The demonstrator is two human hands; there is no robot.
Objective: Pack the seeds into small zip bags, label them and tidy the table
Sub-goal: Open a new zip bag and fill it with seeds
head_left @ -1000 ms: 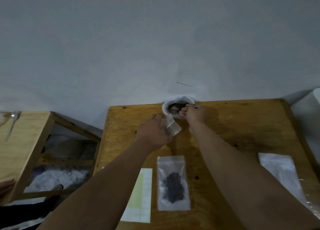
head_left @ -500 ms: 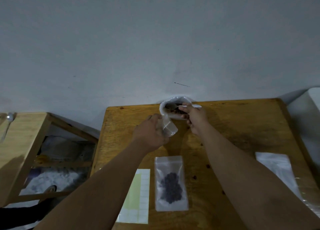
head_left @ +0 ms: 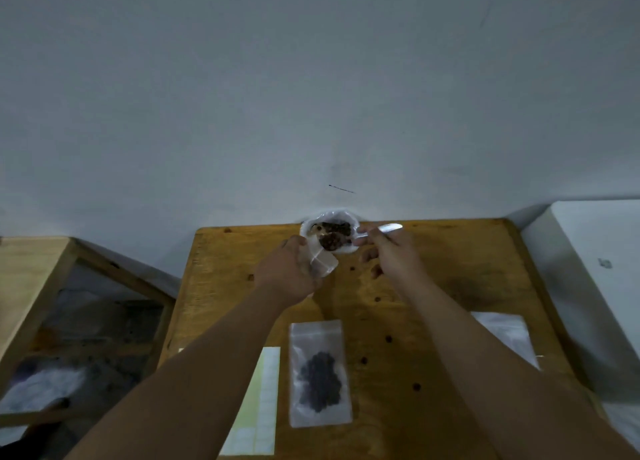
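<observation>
While dark seeds (head_left: 330, 242) lay heaped in a shallow white plastic dish (head_left: 305, 229) at the far edge of the wooden counter (head_left: 467, 279), filling a second bag looked to be the step in hand. Just nearer than the dish, the left hand (head_left: 287, 274) gripped a small clear zip bag (head_left: 323, 263), its top tilted up toward the dish's rim. Right of the dish, the right hand (head_left: 393, 257) pinched a white plastic spoon (head_left: 389, 229) by its handle, the scoop end reaching in among the seeds.

Well nearer than the dish, a filled clear zip bag (head_left: 320, 373) lay flat. A pale sheet of blank labels (head_left: 259, 400) sat nearer and left of the dish, a stack of empty clear bags (head_left: 505, 338) nearer and right.

The next move probably called for lifting a level spoonful and tipping it into the bag's narrow mouth, held open and steady, or seeds would scatter.

Dim light and blur hid whether that mouth was open and whether the spoon carried anything. Dark specks (head_left: 388, 339) nearer than the dish could have been seeds or marks in the wood. The label sheet was cut off at the bottom.
</observation>
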